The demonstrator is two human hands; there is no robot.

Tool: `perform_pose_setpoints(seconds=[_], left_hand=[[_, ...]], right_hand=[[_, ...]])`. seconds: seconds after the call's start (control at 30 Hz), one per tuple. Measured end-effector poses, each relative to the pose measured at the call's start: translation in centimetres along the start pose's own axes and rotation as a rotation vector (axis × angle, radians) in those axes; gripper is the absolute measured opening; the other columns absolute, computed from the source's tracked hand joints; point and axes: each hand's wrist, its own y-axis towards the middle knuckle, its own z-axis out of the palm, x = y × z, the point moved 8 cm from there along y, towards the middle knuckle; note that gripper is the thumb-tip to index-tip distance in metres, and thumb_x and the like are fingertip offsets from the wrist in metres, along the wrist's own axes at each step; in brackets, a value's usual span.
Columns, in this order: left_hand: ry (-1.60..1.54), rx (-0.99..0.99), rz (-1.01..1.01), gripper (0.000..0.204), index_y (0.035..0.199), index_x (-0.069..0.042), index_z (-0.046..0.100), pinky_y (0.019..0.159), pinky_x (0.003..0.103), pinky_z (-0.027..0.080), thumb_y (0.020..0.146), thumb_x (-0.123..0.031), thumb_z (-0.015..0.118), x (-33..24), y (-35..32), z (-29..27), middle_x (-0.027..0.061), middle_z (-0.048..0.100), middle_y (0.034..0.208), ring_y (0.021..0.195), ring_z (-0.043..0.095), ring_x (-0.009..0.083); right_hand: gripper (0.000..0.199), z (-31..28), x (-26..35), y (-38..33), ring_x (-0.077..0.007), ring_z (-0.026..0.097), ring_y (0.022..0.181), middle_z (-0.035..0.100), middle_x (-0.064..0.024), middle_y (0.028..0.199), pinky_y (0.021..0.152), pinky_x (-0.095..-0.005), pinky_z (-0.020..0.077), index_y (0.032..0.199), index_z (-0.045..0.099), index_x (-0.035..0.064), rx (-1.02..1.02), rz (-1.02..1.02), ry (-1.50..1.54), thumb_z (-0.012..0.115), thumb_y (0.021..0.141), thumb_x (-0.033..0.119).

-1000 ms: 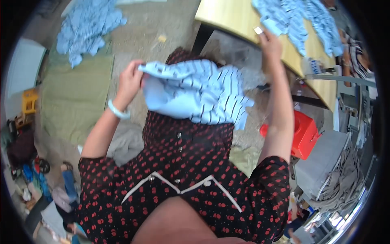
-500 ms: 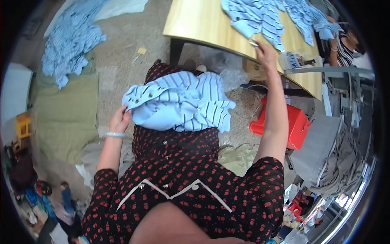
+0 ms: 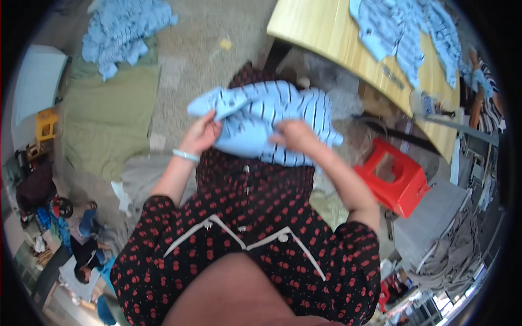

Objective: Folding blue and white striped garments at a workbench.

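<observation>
A light blue shirt [image 3: 255, 117] with dark stripes and buttons lies bunched across my lap. My left hand [image 3: 204, 132] pinches its edge near the buttoned part, thumb on top. Over the middle of the cloth is my right hand [image 3: 296, 136], its fingers curled and slightly smeared by motion; whether they grip the fabric is unclear. A small metal tool, possibly thread snips [image 3: 392, 77], lies near the edge of the wooden table [image 3: 321, 27]. More blue striped garments [image 3: 391, 35] are spread on that table.
A red plastic stool [image 3: 394, 176] stands to my right. A clear plastic container [image 3: 427, 103] sits at the table's near corner. Far left, a heap of blue striped garments [image 3: 128, 32] rests by a green cloth [image 3: 109, 119] on the floor. A person [image 3: 484, 92] is at the far right.
My right hand has come back from the table edge to the shirt, and the metal tool now lies on the table. My left hand still holds the shirt's edge. The view has shifted.
</observation>
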Motion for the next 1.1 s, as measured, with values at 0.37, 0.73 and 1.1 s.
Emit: perform_pose_setpoints(seconds=[0.37, 0.73, 1.1], left_hand=[[0.381, 0.131, 0.132, 0.013, 0.091, -0.007, 0.054, 0.049, 0.021, 0.044, 0.087, -0.017, 0.049, -4.9, 0.1, 6.6, 0.0024, 0.057, 0.071, 0.057, 0.054, 0.0114], [0.421, 0.166, 0.139, 0.011, 0.092, -0.002, 0.053, 0.058, 0.026, 0.048, 0.085, -0.009, 0.048, -6.2, -1.9, 6.0, 0.0065, 0.058, 0.078, 0.064, 0.057, 0.015], [0.496, 0.139, 0.22, 0.017, 0.097, 0.0, 0.054, 0.055, 0.023, 0.049, 0.083, -0.01, 0.051, -7.0, -5.9, 5.1, 0.0077, 0.06, 0.082, 0.07, 0.06, 0.0145]], right_hand=[[0.011, 1.4, 1.7, -1.5, -0.0316, 0.056, 0.067, 0.057, -0.013, 0.068, 0.06, -0.0415, 0.0443, 0.071, 0.059, 0.006, -0.023, -0.159, -0.075, 0.059, 0.069, 0.017], [0.008, 4.0, 0.6, -2.4, -0.0345, 0.055, 0.066, 0.054, -0.016, 0.067, 0.059, -0.0422, 0.0437, 0.071, 0.055, 0.0053, 0.002, -0.103, -0.207, 0.051, 0.068, 0.012], [0.004, 1.1, 9.7, -3.9, -0.0298, 0.053, 0.066, 0.051, -0.0113, 0.064, 0.063, -0.0374, 0.0417, 0.073, 0.055, 0.0032, -0.05, -0.299, 0.064, 0.055, 0.069, 0.004]])
